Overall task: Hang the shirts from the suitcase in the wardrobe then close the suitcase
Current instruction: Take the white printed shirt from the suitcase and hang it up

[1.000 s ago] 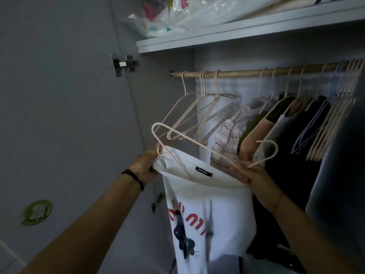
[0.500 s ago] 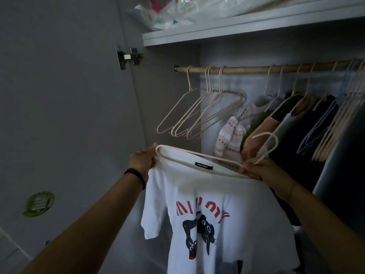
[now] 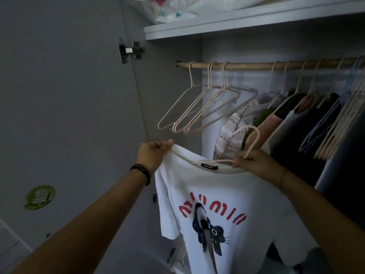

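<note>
From the head camera, the left hand [image 3: 153, 155] grips the left shoulder of the white shirt [image 3: 213, 190]. The right hand [image 3: 254, 163] pinches the pink hanger [image 3: 253, 138] at the collar, below the wardrobe rail [image 3: 256, 65].

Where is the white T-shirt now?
White T-shirt: head view, lower centre, on a pink hanger held by left hand and right hand, below the wooden rod.

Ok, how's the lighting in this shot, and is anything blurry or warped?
Head view: dim, greyish light; the white shirt is brightest, the dark clothes at right lose detail. Head view: the green sticker on the door looks smeared, and the door edge leans as a wide lens bends it.
</note>
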